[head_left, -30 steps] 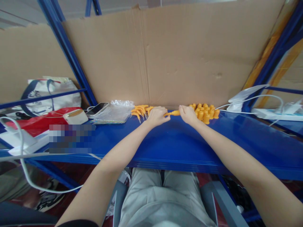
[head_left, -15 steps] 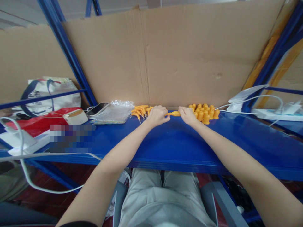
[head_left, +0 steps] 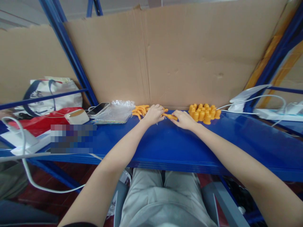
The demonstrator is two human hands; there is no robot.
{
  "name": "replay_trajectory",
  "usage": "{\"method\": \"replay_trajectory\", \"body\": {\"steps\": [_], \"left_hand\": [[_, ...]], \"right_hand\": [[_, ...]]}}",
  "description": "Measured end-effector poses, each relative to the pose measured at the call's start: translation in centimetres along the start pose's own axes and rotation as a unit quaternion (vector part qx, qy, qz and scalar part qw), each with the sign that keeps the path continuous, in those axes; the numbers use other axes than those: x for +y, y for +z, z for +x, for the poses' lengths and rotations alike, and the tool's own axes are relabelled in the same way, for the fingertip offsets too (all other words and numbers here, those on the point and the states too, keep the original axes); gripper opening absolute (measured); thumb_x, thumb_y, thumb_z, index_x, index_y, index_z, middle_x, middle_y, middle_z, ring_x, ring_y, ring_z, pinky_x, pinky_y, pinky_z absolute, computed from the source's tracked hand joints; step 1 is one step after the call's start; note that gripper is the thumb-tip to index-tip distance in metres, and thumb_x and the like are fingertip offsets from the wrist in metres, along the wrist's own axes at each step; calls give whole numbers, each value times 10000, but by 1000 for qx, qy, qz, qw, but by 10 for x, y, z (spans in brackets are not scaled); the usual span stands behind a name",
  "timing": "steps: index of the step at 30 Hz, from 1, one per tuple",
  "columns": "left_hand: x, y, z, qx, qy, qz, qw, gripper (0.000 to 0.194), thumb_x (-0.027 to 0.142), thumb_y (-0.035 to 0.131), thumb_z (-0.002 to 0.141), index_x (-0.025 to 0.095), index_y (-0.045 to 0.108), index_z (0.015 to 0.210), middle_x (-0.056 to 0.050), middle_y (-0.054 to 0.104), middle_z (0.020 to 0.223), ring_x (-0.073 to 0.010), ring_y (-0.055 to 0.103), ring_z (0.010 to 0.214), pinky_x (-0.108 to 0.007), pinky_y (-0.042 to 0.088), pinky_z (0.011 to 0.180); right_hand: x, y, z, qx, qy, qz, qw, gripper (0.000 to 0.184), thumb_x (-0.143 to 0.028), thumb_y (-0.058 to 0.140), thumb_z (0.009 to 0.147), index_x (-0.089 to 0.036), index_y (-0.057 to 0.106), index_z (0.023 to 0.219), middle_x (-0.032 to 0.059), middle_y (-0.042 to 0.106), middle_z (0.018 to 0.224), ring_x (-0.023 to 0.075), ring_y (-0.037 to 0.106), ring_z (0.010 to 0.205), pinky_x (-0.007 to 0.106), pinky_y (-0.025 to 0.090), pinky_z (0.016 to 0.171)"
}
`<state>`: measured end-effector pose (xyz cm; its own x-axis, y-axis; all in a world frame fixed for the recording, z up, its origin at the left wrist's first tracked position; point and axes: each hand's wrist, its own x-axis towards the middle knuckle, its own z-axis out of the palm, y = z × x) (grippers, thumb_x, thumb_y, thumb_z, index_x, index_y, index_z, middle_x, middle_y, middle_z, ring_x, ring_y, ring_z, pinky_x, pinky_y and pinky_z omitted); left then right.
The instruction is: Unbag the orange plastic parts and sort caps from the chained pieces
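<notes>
On the blue shelf, my left hand (head_left: pixel 155 114) is closed, its fingers bent over orange pieces; part of what it grips is hidden beneath. My right hand (head_left: pixel 185 119) pinches the right end of a slim orange plastic piece (head_left: pixel 169 116), which slants down to the right and reaches the left fingertips. Just left of my left hand lies a loose pile of branching orange plastic pieces (head_left: pixel 140 110) with small metal chains or springs. Standing to the right of my right hand is a cluster of orange bell-shaped plastic pieces (head_left: pixel 204 113).
A tall cardboard sheet (head_left: pixel 184 56) closes off the back. Clear plastic bags (head_left: pixel 115 115), a phone (head_left: pixel 98 109) and a white box-shaped device (head_left: pixel 76 117) lie on the left. Power strips (head_left: pixel 279 114) and white cables sit toward both sides; blue posts (head_left: pixel 71 56) frame the shelf.
My right hand has shifted left and slightly nearer, closer to my left hand. The orange piece between them now slants downward to the right. My left hand has barely moved.
</notes>
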<state>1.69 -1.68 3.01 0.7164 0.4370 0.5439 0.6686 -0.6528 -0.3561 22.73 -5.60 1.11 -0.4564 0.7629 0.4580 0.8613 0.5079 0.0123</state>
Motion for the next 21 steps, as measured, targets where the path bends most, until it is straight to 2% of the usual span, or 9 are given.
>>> {"method": "replay_trajectory", "body": {"steps": [6,10,13,15,18,21], "left_hand": [[25,-3,8,-17,43,4,999,126,214,602,880,165,715,855,-129,686,946,-274,575,970,-397,420,842],[32,-7,8,25,29,-7,999,201,224,546,922,172,710,1025,-153,668,1160,-288,573,1055,-430,412,899],[30,-11,6,90,-5,-27,996,323,230,487,952,195,641,1234,-156,594,1363,-294,553,1158,-450,399,949],[28,-12,5,117,-29,-41,992,348,226,463,959,200,614,1272,-150,578,1396,-294,539,1202,-451,394,972],[22,-10,4,119,-49,-57,990,313,222,463,957,195,634,1218,-146,604,1356,-286,541,1202,-437,401,972],[14,-4,2,99,-54,-64,992,246,198,482,943,195,684,1081,-131,650,1256,-272,564,1149,-420,419,944]], "right_hand": [[-6,-4,0,-4,-25,-44,999,223,-251,496,960,-152,682,1030,140,686,1027,259,614,999,345,406,824],[-1,-3,2,53,-14,-31,998,242,-275,513,940,-166,721,997,142,667,1021,262,598,984,353,417,806],[10,-1,6,103,31,27,994,218,-293,557,899,-182,738,946,117,655,963,241,597,911,345,434,786],[19,-1,10,107,77,78,988,186,-315,593,863,-189,728,846,71,635,848,204,581,804,318,439,737],[35,-7,18,79,167,158,970,235,-373,634,828,-200,650,670,-2,549,643,151,509,647,270,398,611],[50,-19,30,61,244,215,944,286,-350,692,787,-206,567,573,-39,462,533,127,462,576,256,343,546]]}}
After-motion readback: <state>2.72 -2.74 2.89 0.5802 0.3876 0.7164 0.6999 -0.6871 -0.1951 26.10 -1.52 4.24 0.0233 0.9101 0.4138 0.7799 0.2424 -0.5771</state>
